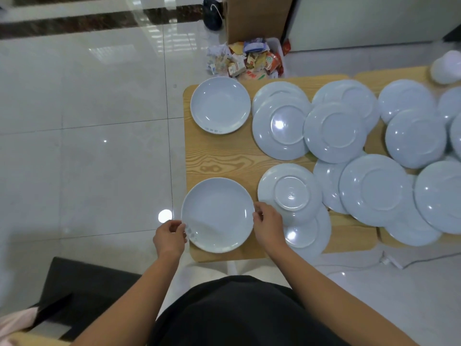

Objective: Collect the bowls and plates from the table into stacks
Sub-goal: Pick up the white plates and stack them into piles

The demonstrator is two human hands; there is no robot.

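Near plate (217, 214) is lying face up at the near-left corner of the bench (219, 158), its left rim reaching out past the bench edge; cannot tell whether it is resting on the wood or raised slightly. Left grip (171, 236) is pinching the plate's left rim, fingers curled, right beside a small blue pattern on the rim. Right grip (268, 226) is curling its fingers onto the opposite, right rim, so the plate is being held from both sides. Just right of the right grip, an upturned plate (290, 192) is lying foot-ring up on top of another upturned plate (314, 236), partly covering it. A second face-up plate (220, 104) is sitting alone at the far-left corner, well apart from the held one. Across the middle and right of the bench, more upturned plates (334, 132) are lying in an overlapping spread, many touching or riding over their neighbours. A blurred white vessel (446, 68) is standing at the far right edge; its kind is unclear. Beyond the bench, a bin of wrappers (249, 58) is standing on the glossy tiled floor (87, 121) beside a cardboard box (254, 16). A white cable (389, 262) is trailing on the floor near the bench's near side.
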